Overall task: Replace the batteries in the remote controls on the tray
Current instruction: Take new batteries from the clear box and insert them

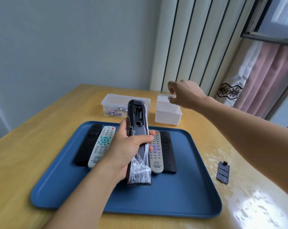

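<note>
My left hand grips a dark remote wrapped in clear film, back side up, above the blue tray. Its battery compartment is open and looks empty. Its dark cover lies on the table right of the tray. My right hand hovers over a white box at the back, fingers curled; whether it holds anything is hidden. A clear box with several batteries stands behind the tray. On the tray lie a black remote, a white remote, a grey remote and another black remote.
The wooden table meets a wall at the back. Striped and pink curtains hang at the right under a window. The table's right side is glossy with reflections.
</note>
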`<action>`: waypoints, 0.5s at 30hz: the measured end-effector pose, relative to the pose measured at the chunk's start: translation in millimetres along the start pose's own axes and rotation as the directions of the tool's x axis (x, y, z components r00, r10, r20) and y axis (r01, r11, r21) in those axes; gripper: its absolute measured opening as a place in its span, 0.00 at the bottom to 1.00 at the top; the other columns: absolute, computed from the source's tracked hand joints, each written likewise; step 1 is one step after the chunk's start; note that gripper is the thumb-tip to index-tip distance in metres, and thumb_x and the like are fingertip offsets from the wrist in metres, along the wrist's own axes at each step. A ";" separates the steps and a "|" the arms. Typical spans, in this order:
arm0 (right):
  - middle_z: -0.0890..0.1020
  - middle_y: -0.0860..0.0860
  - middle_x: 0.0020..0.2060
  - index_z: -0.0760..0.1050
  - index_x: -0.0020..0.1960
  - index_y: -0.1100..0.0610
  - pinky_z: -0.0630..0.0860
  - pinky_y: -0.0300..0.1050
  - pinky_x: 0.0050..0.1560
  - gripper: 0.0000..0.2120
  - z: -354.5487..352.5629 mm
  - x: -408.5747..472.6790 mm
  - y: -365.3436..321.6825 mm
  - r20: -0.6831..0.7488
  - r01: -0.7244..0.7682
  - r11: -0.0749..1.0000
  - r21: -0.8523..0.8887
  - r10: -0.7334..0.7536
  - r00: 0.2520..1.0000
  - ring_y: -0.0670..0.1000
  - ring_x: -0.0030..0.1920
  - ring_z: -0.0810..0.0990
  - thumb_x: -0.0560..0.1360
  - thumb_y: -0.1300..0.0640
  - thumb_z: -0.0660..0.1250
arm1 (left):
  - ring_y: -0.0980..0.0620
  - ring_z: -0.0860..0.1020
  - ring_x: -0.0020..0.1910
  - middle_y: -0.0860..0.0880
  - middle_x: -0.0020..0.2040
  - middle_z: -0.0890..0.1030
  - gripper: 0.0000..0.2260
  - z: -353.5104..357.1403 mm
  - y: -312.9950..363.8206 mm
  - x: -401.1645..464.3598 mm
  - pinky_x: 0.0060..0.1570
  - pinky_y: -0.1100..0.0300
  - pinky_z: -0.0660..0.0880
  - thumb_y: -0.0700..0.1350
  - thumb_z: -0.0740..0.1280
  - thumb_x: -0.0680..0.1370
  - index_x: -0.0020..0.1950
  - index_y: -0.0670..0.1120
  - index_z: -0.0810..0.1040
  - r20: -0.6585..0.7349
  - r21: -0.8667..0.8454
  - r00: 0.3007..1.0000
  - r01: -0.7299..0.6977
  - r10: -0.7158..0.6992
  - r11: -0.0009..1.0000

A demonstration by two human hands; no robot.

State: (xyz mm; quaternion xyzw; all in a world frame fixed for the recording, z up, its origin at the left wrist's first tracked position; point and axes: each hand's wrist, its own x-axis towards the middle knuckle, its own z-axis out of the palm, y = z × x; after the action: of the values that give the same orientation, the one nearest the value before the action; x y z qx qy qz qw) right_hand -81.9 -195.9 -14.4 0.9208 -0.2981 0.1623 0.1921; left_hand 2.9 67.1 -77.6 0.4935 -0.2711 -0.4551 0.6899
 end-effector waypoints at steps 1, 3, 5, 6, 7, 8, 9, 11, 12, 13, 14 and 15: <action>0.74 0.48 0.31 0.70 0.43 0.56 0.65 0.39 0.28 0.12 1.5 0.7 -1.9 -0.035 -0.060 0.998 0.030 0.061 0.998 0.48 0.29 0.70 0.75 0.52 0.73 | 0.47 0.86 0.41 0.41 0.48 0.87 0.22 -0.3 0.0 0.5 0.33 0.56 0.81 0.28 0.71 0.74 0.63 0.46 0.75 -0.003 0.001 1.000 0.000 0.000 1.000; 0.75 0.51 0.30 0.73 0.38 0.59 0.69 0.41 0.29 0.16 9.9 -2.1 -4.3 -0.081 -0.201 0.976 0.083 0.208 0.975 0.51 0.29 0.73 0.74 0.49 0.74 | 0.47 0.85 0.40 0.41 0.49 0.87 0.22 -1.2 0.4 0.8 0.35 0.56 0.82 0.28 0.71 0.74 0.63 0.47 0.75 -0.008 -0.002 1.000 0.001 -0.001 1.000; 0.76 0.53 0.28 0.73 0.34 0.61 0.68 0.40 0.28 0.21 20.5 -9.2 -4.9 -0.095 -0.360 0.908 0.214 0.386 0.917 0.53 0.28 0.72 0.73 0.46 0.74 | 0.48 0.85 0.38 0.41 0.48 0.87 0.22 -0.9 1.5 0.0 0.34 0.57 0.82 0.28 0.71 0.74 0.63 0.47 0.75 -0.004 -0.004 1.000 0.005 -0.005 1.000; 0.74 0.53 0.26 0.71 0.31 0.61 0.67 0.41 0.28 0.24 26.0 -13.0 -5.4 -0.088 -0.438 0.852 0.288 0.479 0.873 0.54 0.27 0.70 0.72 0.44 0.74 | 0.49 0.85 0.37 0.41 0.48 0.87 0.22 -0.5 2.2 -0.7 0.34 0.58 0.81 0.28 0.70 0.74 0.63 0.47 0.75 0.000 -0.005 1.000 0.007 -0.007 1.000; 0.72 0.52 0.25 0.68 0.29 0.60 0.65 0.41 0.28 0.25 31.5 -16.6 -6.4 -0.076 -0.507 0.785 0.356 0.565 0.822 0.54 0.26 0.68 0.72 0.43 0.74 | 0.50 0.85 0.36 0.41 0.48 0.87 0.22 -0.2 2.3 -1.2 0.33 0.58 0.81 0.28 0.70 0.74 0.63 0.46 0.75 0.004 -0.007 1.000 0.009 -0.009 1.000; 0.70 0.52 0.24 0.65 0.29 0.58 0.63 0.41 0.28 0.26 37.0 -19.1 -8.2 -0.060 -0.554 0.722 0.414 0.629 0.775 0.54 0.25 0.66 0.72 0.43 0.73 | 0.50 0.85 0.36 0.41 0.48 0.87 0.22 -0.1 2.7 -1.4 0.32 0.59 0.81 0.28 0.70 0.74 0.63 0.46 0.75 0.006 -0.009 1.000 0.011 -0.010 1.000; 0.68 0.52 0.23 0.65 0.28 0.58 0.63 0.41 0.27 0.26 42.4 -21.1 -10.5 -0.035 -0.576 0.672 0.466 0.664 0.747 0.54 0.25 0.65 0.72 0.44 0.73 | 0.50 0.85 0.36 0.41 0.47 0.87 0.22 -0.1 2.8 -1.3 0.32 0.59 0.81 0.28 0.70 0.74 0.63 0.46 0.75 0.007 -0.009 1.000 0.011 -0.011 1.000; 0.74 0.56 0.25 0.72 0.29 0.61 0.70 0.43 0.29 0.24 50.5 -22.4 -16.4 0.057 -0.569 0.627 0.532 0.644 0.763 0.56 0.26 0.72 0.74 0.45 0.72 | 0.50 0.85 0.38 0.42 0.47 0.87 0.22 -0.6 2.5 -1.1 0.33 0.58 0.81 0.28 0.70 0.74 0.63 0.47 0.75 0.005 -0.004 1.000 0.012 -0.012 1.000; 0.79 0.57 0.29 0.78 0.34 0.64 0.76 0.45 0.32 0.22 53.2 -22.4 -18.5 0.116 -0.574 0.627 0.527 0.616 0.779 0.58 0.30 0.77 0.74 0.46 0.72 | 0.49 0.85 0.39 0.42 0.47 0.87 0.22 -1.0 2.3 -1.0 0.33 0.58 0.82 0.29 0.71 0.74 0.63 0.47 0.75 0.005 0.001 1.000 0.011 -0.012 1.000; 0.81 0.57 0.34 0.80 0.40 0.65 0.79 0.47 0.35 0.20 54.0 -21.7 -20.4 0.175 -0.590 0.637 0.496 0.592 0.787 0.58 0.34 0.80 0.74 0.46 0.73 | 0.48 0.85 0.39 0.42 0.47 0.87 0.22 -1.9 2.1 -0.5 0.35 0.57 0.82 0.29 0.71 0.74 0.63 0.47 0.75 0.006 0.004 1.000 0.009 -0.009 1.000; 0.81 0.56 0.36 0.79 0.44 0.65 0.78 0.47 0.35 0.19 52.5 -21.3 -21.0 0.234 -0.617 0.652 0.441 0.580 0.780 0.58 0.36 0.80 0.72 0.47 0.75 | 0.48 0.85 0.40 0.42 0.47 0.87 0.22 -2.2 2.1 0.0 0.36 0.57 0.82 0.29 0.71 0.74 0.63 0.47 0.75 0.005 0.004 1.000 0.006 -0.006 1.000; 0.79 0.54 0.36 0.76 0.45 0.63 0.77 0.47 0.35 0.18 49.7 -20.5 -21.3 0.283 -0.636 0.673 0.378 0.570 0.771 0.56 0.37 0.79 0.70 0.49 0.77 | 0.47 0.84 0.39 0.42 0.47 0.87 0.22 -2.9 1.9 0.8 0.37 0.56 0.82 0.29 0.71 0.74 0.62 0.47 0.75 0.002 0.001 1.000 0.005 -0.005 1.000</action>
State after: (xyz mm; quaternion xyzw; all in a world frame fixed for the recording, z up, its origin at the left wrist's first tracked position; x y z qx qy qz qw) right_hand -75.6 -192.3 -71.7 0.7972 -0.5523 0.2157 -0.1141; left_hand 6.4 67.8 -77.0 0.4938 -0.2709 -0.4572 0.6883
